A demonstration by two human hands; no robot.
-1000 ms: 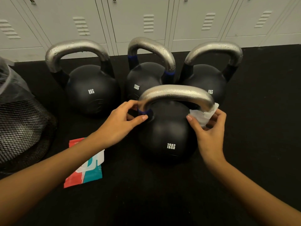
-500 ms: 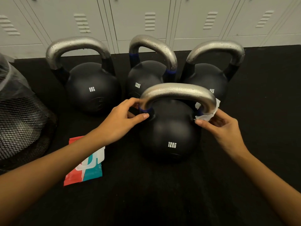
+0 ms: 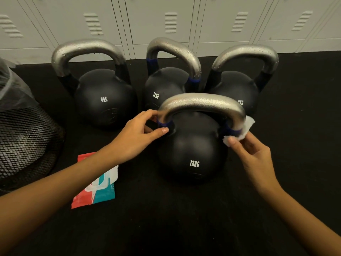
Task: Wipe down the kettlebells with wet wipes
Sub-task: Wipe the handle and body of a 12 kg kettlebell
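Black rubber flooring meets grey lockers along the top. At centre, the left hand grips the front 12KG kettlebell at its handle's left base, while the right hand pinches a white wipe against the handle's right base.

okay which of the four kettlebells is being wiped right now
The front 12KG kettlebell, nearest the camera: the right hand presses the wet wipe against its handle. The three behind go untouched.
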